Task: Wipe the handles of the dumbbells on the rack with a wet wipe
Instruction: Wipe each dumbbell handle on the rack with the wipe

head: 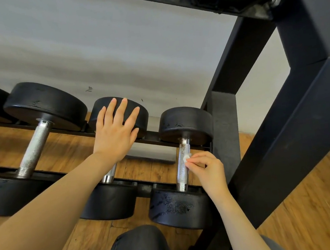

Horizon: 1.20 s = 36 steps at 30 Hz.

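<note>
My right grip (205,169) pinches the wet wipe (186,158) against the rightmost dumbbell handle (182,163). My left grip (116,132) rests flat, fingers extended, on the middle dumbbell (134,111).

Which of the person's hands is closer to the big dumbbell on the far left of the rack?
The left hand. It rests open on the middle dumbbell's far head, right beside the big dumbbell. The right hand pinches the wet wipe against the rightmost handle, further away.
</note>
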Tool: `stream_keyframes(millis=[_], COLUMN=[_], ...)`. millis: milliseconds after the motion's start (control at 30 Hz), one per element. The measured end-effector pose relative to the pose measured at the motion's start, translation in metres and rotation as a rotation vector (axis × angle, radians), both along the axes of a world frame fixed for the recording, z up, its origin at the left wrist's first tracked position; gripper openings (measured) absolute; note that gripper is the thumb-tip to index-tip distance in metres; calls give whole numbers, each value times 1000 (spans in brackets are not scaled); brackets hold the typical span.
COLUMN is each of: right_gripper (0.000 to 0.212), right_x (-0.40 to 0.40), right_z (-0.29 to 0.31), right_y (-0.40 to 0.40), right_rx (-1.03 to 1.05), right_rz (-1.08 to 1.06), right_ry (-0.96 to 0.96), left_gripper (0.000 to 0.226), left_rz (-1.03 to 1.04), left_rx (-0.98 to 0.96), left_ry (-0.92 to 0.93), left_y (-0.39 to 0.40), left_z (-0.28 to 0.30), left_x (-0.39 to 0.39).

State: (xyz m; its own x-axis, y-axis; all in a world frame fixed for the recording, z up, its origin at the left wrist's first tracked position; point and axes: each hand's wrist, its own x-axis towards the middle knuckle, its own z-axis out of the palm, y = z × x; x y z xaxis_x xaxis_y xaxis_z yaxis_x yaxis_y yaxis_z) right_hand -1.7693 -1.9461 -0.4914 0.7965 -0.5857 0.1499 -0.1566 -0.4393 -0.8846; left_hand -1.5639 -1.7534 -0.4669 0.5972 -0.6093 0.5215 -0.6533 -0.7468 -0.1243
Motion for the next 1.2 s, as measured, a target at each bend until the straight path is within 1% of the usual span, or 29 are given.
stream_keyframes(millis=[167,367,467,533,667,800,1000,1133,1200], right_gripper=[9,18,14,13,22,17,11,16,16], right_x=[7,7,10,6,2,7,-1,9,9], right_z=[2,2,2,2,2,1,-1,0,0], right_y=[-1,-2,-2,-1,-2,-3,-1,-2,-1], right_rx=[-19,9,44,52,76,73,34,-25,-43], right_rz=[-45,-75,-112,-98,-74,-79,-22,-57,-46], right_ry=[11,45,37,58,90,54,57,-15,-16], left_gripper=[58,59,59,59,58,58,58,58,58], left_rz=[1,9,6,3,-1,-2,-2,-1,-3], left_rx=[12,21,26,20,16,17,10,5,2], left_ry=[15,11,15,16,13,13,22,23,22], left_y=[0,0,0,0,0,0,0,0,-1], left_z=[1,2,1,1,0,0,0,0,0], left_x=[-1,-2,-2,-2,-1,0,0,0,0])
